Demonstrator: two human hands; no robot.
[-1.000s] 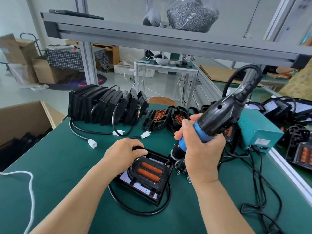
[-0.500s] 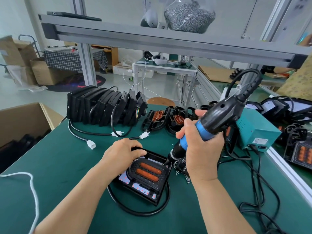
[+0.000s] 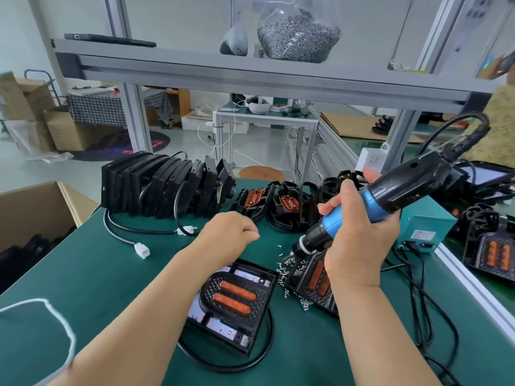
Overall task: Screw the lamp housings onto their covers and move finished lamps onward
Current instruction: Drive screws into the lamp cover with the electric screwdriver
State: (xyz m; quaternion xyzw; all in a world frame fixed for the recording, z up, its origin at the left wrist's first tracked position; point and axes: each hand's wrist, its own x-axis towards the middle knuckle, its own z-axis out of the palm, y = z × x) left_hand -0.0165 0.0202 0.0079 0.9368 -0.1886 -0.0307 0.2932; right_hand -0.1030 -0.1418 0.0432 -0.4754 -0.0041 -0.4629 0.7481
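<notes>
While the right hand (image 3: 359, 240) held its grip closed around the blue barrel of the electric screwdriver (image 3: 390, 190), the tool's bit end pointed down at the loose screws (image 3: 289, 268) right of the tabletop's (image 3: 83, 274) centre. Left hand (image 3: 225, 235): grip clenched into a loose fist, raised just beyond the lamp (image 3: 234, 299), not touching it.

Lamp position: flat near the tabletop's front edge, about centre, housing side up. Two orange strips counted on it. Its black cable (image 3: 250, 363) curved round the near side.

Containers:
- Cardboard box (image 3: 33, 213), beside the left edge, flaps open. Dark parts inside; count could not be told.
- Clear bag (image 3: 298, 32) on the overhead shelf, filled with small grey screws; far too many to count.
- Teal box (image 3: 426, 227) at the right edge, closed, cables plugged into its front.

Counts:
- One second lamp (image 3: 315, 280) under the right hand, partly hidden, with screws scattered on and beside it.
- Two open covers with orange inserts (image 3: 253, 199) (image 3: 289, 203) at the far edge, centre.
- One row of black lamps (image 3: 161, 185) standing on edge at the far-left corner; they overlapped, so no exact number.
- Two white connectors (image 3: 141, 249) (image 3: 187, 230) on cables trailing from that row.
</notes>
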